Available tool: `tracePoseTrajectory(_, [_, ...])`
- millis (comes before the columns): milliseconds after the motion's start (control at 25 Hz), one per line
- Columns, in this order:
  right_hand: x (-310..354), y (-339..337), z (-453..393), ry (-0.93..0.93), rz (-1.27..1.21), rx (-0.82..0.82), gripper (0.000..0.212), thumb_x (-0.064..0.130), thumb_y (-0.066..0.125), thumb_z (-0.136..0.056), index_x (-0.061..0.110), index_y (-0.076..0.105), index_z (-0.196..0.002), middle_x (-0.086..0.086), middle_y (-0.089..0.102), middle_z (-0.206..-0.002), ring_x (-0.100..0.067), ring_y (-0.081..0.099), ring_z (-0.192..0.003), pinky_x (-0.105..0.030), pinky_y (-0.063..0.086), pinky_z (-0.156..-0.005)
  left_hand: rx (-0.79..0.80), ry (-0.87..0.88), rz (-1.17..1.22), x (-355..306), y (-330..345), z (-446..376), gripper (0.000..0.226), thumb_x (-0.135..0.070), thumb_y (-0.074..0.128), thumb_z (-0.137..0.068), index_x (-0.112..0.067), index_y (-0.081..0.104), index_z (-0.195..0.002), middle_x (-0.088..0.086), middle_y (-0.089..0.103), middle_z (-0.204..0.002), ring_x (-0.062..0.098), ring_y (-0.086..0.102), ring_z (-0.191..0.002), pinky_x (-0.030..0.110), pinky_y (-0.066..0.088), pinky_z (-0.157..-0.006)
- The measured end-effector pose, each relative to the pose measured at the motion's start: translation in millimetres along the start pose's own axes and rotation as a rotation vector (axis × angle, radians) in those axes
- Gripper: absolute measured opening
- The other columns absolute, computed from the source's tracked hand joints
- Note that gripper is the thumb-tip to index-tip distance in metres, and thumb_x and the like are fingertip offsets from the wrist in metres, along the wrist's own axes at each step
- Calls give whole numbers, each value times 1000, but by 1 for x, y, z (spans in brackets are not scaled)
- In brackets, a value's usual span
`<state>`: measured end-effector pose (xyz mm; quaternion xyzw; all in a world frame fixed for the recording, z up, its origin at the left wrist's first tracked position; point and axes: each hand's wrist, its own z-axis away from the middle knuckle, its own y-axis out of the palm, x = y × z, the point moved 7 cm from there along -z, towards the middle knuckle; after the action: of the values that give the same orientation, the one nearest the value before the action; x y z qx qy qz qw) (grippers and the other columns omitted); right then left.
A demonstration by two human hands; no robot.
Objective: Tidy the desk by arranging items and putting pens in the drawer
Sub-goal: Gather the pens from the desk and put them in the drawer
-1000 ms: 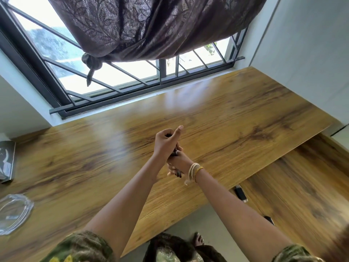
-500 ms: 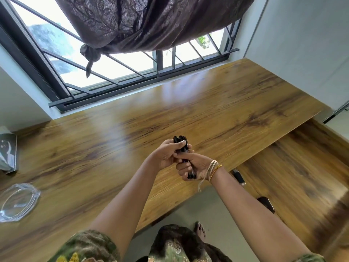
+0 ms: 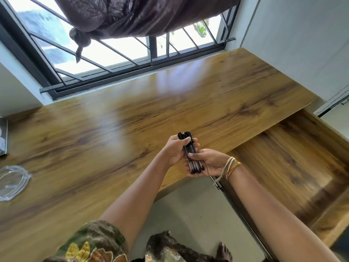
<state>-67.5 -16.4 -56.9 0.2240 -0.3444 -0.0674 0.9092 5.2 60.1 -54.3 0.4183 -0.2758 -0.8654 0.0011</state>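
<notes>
A bundle of black pens (image 3: 190, 154) is held upright above the front edge of the wooden desk (image 3: 132, 129). My left hand (image 3: 176, 150) grips the upper part of the bundle from the left. My right hand (image 3: 209, 163) cradles the lower ends from the right, palm up, with thread bangles on the wrist. To the right, below the desk top, an open wooden drawer (image 3: 294, 167) shows its bare bottom.
A clear glass dish (image 3: 13, 181) lies at the desk's left edge, with a dark book or frame (image 3: 3, 137) behind it. A barred window (image 3: 113, 59) with a knotted brown curtain (image 3: 141, 16) runs along the back. Grey floor shows below the desk front.
The pens have gone from hidden in my clasped hands to a gathered, visible bundle. Both hands shifted right toward the drawer, and my view swung right, showing more of the drawer.
</notes>
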Motion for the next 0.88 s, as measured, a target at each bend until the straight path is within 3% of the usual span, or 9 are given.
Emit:
tracePoseTrajectory(200, [-9, -56, 43, -31, -2, 14, 19, 11, 54, -88, 2, 54, -105, -14, 64, -85, -21, 69, -71, -39, 61, -66, 55, 33, 36, 38, 59, -1, 11, 5, 51, -94, 6, 54, -105, 16, 71, -90, 25, 72, -78, 42, 58, -78])
tracePoseTrajectory(360, [-23, -112, 85, -40, 5, 18, 15, 8, 52, -89, 0, 55, -101, -14, 62, -81, -20, 66, -67, -35, 59, -59, -7, 90, 82, 84, 115, -7, 8, 6, 52, -93, 4, 56, -100, 14, 73, -84, 23, 73, -72, 38, 60, -68])
tracePoseTrajectory(480, [-42, -155, 123, -1, 64, -25, 13, 7, 49, -94, -1, 56, -103, -14, 64, -82, -20, 67, -68, -36, 60, -62, -85, 101, 102, 127, 159, -3, 7, 6, 52, -93, 3, 55, -98, 10, 74, -75, 22, 73, -67, 38, 60, -61])
tracePoseTrajectory(600, [-53, -195, 159, -20, 67, -98, 15, 4, 51, -94, -3, 58, -106, -16, 68, -85, -21, 70, -70, -34, 61, -64, -185, 98, 184, 163, 198, -3, 12, 9, 51, -92, 7, 53, -104, 17, 70, -80, 23, 72, -62, 39, 59, -51])
tracePoseTrajectory(760, [-61, -220, 200, -31, 72, -58, 25, -1, 52, -93, -9, 55, -117, -19, 70, -90, -25, 72, -78, -38, 61, -73, -201, 105, 181, 182, 237, 2, 13, 11, 47, -93, 4, 55, -100, 21, 67, -88, 25, 72, -65, 46, 59, -60])
tracePoseTrajectory(880, [-59, -230, 222, -36, 35, -26, 19, -4, 46, -95, -8, 55, -111, -20, 69, -88, -26, 72, -77, -39, 61, -71, -229, 100, 142, 187, 259, 1, 20, 12, 46, -92, 9, 56, -109, 19, 68, -88, 26, 71, -66, 44, 60, -60])
